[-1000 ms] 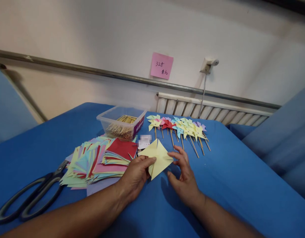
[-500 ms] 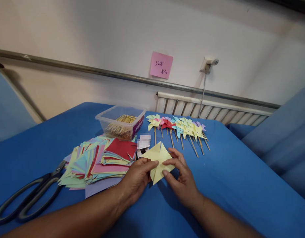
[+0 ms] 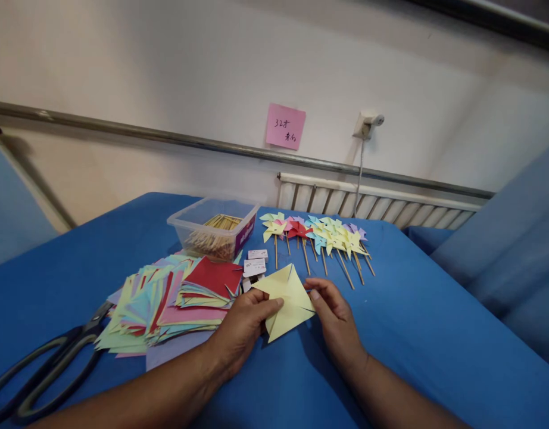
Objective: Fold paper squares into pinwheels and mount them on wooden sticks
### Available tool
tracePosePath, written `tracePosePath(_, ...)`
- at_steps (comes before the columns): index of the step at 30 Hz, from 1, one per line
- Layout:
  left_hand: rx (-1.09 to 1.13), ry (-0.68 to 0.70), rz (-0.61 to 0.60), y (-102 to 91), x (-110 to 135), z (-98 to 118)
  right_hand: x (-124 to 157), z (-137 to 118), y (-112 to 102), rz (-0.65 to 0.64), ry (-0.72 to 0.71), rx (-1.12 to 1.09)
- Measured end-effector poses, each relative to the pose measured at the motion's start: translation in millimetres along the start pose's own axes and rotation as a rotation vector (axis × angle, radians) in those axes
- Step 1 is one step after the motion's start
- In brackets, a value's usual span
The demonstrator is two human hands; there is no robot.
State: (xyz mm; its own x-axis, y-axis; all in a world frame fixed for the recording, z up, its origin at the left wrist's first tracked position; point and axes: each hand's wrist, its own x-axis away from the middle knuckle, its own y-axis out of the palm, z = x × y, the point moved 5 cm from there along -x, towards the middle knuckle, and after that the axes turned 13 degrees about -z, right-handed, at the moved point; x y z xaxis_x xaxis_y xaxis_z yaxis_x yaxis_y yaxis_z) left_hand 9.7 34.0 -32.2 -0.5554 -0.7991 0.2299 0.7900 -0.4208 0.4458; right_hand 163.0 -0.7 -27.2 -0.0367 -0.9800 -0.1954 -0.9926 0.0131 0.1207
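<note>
A yellow paper square (image 3: 287,299), cut in from its corners, lies on the blue cloth (image 3: 412,333) between my hands. My left hand (image 3: 243,330) pinches its left side, thumb on top and fingers curled under. On the paper's right edge my right hand (image 3: 334,319) has its fingertips closed on a flap. A spread pile of coloured paper squares (image 3: 171,298), a red one on top, sits just left of my left hand. Several finished paper pinwheels on wooden sticks (image 3: 317,235) lie in a row beyond my hands.
A clear plastic tub of wooden sticks (image 3: 214,229) stands behind the paper pile, with small white boxes (image 3: 255,265) beside it. Large black-handled scissors (image 3: 42,372) lie at the near left. A radiator (image 3: 381,202), a rail and a pink note (image 3: 285,126) are on the wall.
My right hand has closed in from beside the paper onto its right flap. My left hand has kept its pinch. The camera has tilted slightly, shifting the scene down.
</note>
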Motion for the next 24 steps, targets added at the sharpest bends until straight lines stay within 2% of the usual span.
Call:
tracePosePath(10,0.003,-0.004,0.035,-1.9,-1.4,5.6,-3.6,8.1,-1.6,-0.011,0.038,-0.164)
tracePosePath(18,0.012,0.017,-0.006,-4.1,-2.0,4.8,-2.8,4.8,5.3,-0.109,0.040,-0.057)
tracePosePath(24,0.008,0.018,-0.003,-6.2,-4.6,4.3,-3.6,6.1,6.0,-0.130,0.049,-0.051)
